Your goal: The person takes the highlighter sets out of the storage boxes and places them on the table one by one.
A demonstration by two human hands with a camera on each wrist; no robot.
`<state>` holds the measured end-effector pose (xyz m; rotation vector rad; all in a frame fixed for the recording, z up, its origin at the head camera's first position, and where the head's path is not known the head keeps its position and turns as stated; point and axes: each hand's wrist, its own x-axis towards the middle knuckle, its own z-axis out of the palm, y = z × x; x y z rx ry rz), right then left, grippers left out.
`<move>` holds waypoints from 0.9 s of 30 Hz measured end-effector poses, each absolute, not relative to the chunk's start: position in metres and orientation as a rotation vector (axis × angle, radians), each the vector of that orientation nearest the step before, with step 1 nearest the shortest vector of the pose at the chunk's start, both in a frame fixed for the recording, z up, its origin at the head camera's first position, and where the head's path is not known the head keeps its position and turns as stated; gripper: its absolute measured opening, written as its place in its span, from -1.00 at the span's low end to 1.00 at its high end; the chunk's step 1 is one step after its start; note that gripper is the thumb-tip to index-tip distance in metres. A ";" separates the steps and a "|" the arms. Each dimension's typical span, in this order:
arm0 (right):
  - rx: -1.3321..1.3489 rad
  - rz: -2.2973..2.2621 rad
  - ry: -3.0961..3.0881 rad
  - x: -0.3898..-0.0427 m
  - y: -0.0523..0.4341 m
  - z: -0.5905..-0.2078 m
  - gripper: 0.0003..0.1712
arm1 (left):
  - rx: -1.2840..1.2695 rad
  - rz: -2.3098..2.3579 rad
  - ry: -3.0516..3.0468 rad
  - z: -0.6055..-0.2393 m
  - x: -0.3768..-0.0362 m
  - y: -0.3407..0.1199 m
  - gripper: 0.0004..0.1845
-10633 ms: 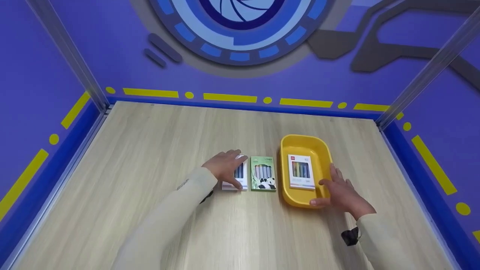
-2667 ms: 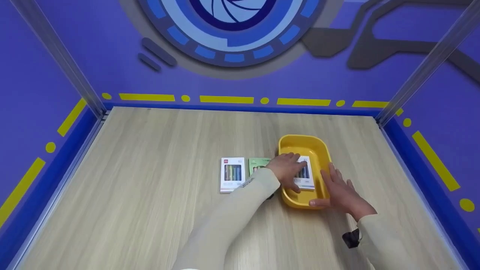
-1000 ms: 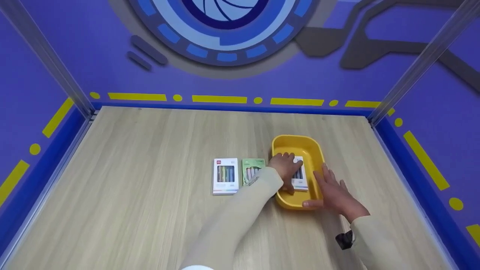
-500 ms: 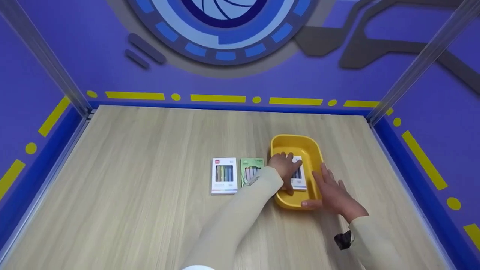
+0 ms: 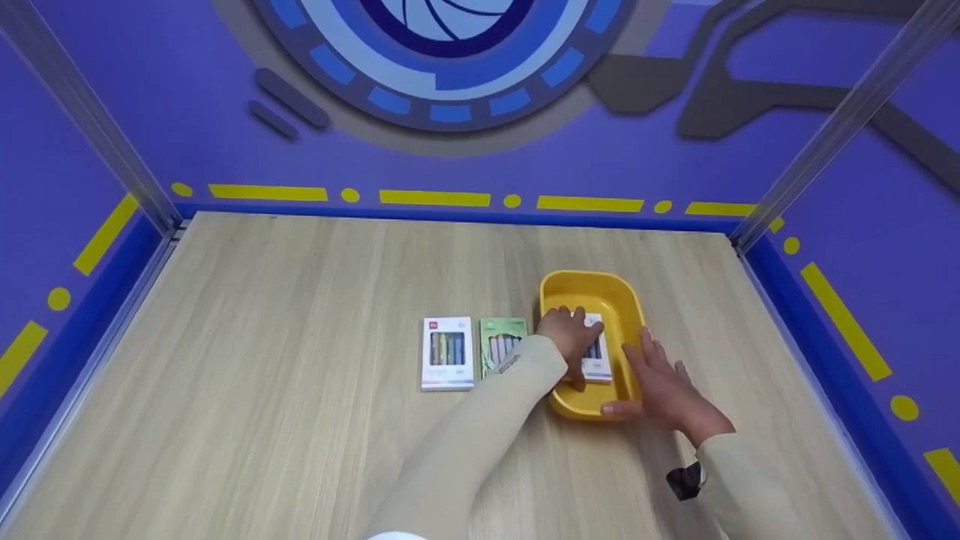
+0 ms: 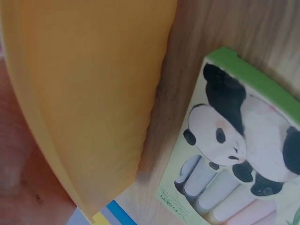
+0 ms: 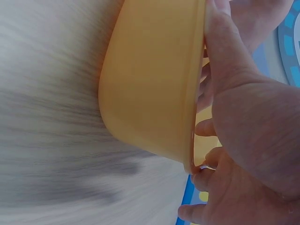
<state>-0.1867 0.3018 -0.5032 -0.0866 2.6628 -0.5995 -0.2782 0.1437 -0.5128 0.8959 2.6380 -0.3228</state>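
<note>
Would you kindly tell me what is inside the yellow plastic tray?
Inside the yellow plastic tray lies a white box of coloured pens, flat on the bottom. The left hand covers most of it, so anything beneath the hand or box cannot be seen.

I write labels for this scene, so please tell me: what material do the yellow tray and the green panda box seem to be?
The yellow tray looks like moulded plastic: smooth, one colour, with rounded corners and a thin rim. The green panda box looks like printed cardboard with a slightly glossy face; its flat panels and sharp edges suggest this.
</note>
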 end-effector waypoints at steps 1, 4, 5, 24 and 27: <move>-0.093 -0.587 2.669 -0.187 0.301 -0.503 0.41 | 0.895 -0.328 2.637 -0.512 -0.278 0.144 0.08; -0.104 -0.555 2.684 -0.187 0.301 -0.504 0.41 | 0.896 -0.340 2.635 -0.512 -0.277 0.143 0.08; -0.099 -0.553 2.684 -0.187 0.301 -0.504 0.41 | 0.893 -0.339 2.634 -0.511 -0.277 0.143 0.08; -0.110 -0.566 2.689 -0.187 0.301 -0.505 0.39 | 0.914 -0.409 2.640 -0.508 -0.275 0.142 0.02; -0.112 -0.560 2.688 -0.187 0.303 -0.505 0.39 | 0.922 -0.424 2.639 -0.508 -0.276 0.142 0.02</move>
